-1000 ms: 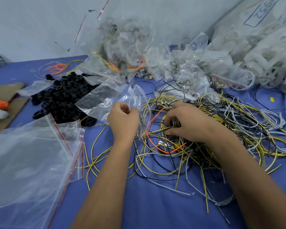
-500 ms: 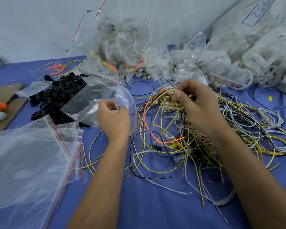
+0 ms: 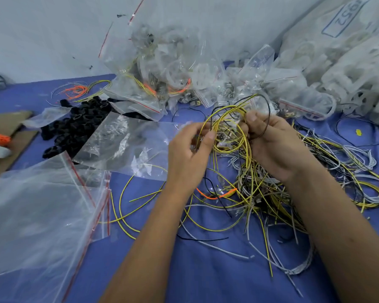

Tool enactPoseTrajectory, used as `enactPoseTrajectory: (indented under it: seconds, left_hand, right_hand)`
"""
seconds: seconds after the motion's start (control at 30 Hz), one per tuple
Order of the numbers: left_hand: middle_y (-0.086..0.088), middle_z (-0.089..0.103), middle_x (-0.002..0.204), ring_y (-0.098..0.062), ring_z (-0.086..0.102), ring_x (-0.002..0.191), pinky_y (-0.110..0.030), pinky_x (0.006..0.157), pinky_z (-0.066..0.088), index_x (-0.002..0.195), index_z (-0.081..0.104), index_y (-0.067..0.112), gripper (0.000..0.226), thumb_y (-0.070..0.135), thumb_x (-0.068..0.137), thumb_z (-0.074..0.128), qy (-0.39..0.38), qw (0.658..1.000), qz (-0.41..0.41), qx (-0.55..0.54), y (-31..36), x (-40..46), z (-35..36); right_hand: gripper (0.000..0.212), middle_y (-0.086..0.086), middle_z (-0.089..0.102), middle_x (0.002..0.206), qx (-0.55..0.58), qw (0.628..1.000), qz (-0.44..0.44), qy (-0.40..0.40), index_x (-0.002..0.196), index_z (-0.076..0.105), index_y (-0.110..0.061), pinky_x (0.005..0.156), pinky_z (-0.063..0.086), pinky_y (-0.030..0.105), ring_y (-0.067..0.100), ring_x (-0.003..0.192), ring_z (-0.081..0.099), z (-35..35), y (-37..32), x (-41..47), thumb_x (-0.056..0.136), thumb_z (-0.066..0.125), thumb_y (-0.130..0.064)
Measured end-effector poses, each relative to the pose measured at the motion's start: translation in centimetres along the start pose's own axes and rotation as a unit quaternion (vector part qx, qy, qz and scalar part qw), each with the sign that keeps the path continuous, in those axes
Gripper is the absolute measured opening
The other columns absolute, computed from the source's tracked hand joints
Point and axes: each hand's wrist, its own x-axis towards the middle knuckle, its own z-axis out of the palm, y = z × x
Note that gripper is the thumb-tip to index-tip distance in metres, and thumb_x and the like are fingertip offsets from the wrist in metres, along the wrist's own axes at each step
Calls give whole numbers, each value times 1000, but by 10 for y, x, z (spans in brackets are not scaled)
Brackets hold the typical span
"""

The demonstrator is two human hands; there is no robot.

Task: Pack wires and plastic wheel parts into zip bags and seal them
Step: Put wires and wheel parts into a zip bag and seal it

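Observation:
A loop of yellow and black wires (image 3: 230, 125) hangs above the blue table between both hands. My right hand (image 3: 271, 147) pinches the loop at its right side with thumb and fingers. My left hand (image 3: 189, 154) pinches its left side, thumb on top. Below them a tangled heap of yellow, grey, black and orange wires (image 3: 293, 189) spreads over the table. A small clear zip bag (image 3: 127, 147) lies flat just left of my left hand. A pile of black plastic wheel parts (image 3: 74, 125) sits behind that bag.
A stack of large empty zip bags with red seals (image 3: 37, 215) covers the near left. Filled, sealed bags (image 3: 162, 79) are heaped against the back wall. White plastic parts in a big bag (image 3: 348, 68) fill the far right. Cardboard (image 3: 7, 132) lies at the left edge.
My left hand let go of the small zip bag, which now lies flat, and moved right onto the wires. My right hand lifted a loop of wires out of the heap.

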Motion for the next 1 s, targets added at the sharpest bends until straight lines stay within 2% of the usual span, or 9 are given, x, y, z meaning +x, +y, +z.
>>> enactPoseTrajectory:
  seconds: [0.17,0.23,0.3,0.4,0.5,0.63,0.83,0.9,1.0]
  left_hand:
    - [-7,77,87,-13,59,60,-26,46,40,101,71,14,56,55,101,33,-48,958,-173,-225,6,3,0]
    - [-10,77,87,-16,55,57,-25,42,34,96,72,14,60,58,103,31,-49,950,-194,-238,3,4,-3]
    - [-13,77,90,-15,56,59,-22,41,33,94,74,16,46,46,107,42,-30,961,-175,-211,1,3,-5]
    - [-14,77,99,-18,68,73,-23,58,53,102,74,23,17,36,93,68,-24,973,-129,-187,1,3,-4]
    - [-6,78,97,-25,74,89,-40,85,60,96,73,34,16,24,84,77,-28,984,-95,-150,1,3,0]
    - [-14,76,87,-31,70,79,-48,79,57,86,75,19,3,17,87,76,-23,986,-102,-126,0,3,-1]
    - [-3,72,72,-11,61,63,-13,51,42,74,74,25,20,13,90,76,-6,981,-134,-139,-3,5,-6]
    - [2,71,68,-9,60,61,-11,48,39,70,75,29,25,14,90,77,-15,981,-132,-139,-4,5,-5]
    - [4,71,66,-10,61,61,-13,50,40,72,75,27,21,15,89,78,-15,984,-122,-128,-7,6,-5]
  right_hand:
    - [25,0,54,71,-106,994,3,15,73,65,-17,70,29,34,24,73,36,-2,6,2,97,62,-19]
    - [23,-2,59,69,-179,982,-28,55,78,64,-13,69,39,27,24,76,47,-2,9,4,100,60,-10]
    - [21,-7,67,68,-227,971,-55,56,83,67,-14,64,47,15,12,71,59,-1,12,5,101,58,-6]
    - [18,-2,73,71,-253,965,-59,29,88,69,-13,57,47,10,1,63,63,-2,15,4,101,58,-7]
    - [16,1,75,74,-256,964,-59,26,89,70,-12,58,49,12,4,66,66,-2,16,5,101,59,-9]
    - [15,-4,72,69,-262,959,-71,78,87,71,-14,54,44,9,-1,60,60,-1,16,5,99,63,-9]
    - [9,-6,71,67,-245,933,-55,259,85,73,-19,54,43,16,3,57,57,-9,8,7,94,72,-19]
    - [13,-4,74,89,-297,903,-46,308,103,72,-17,65,50,22,8,79,66,-13,7,7,94,70,-26]
    - [23,1,66,106,-498,763,-197,362,112,66,-17,84,51,34,20,97,61,-12,-2,0,97,63,-35]
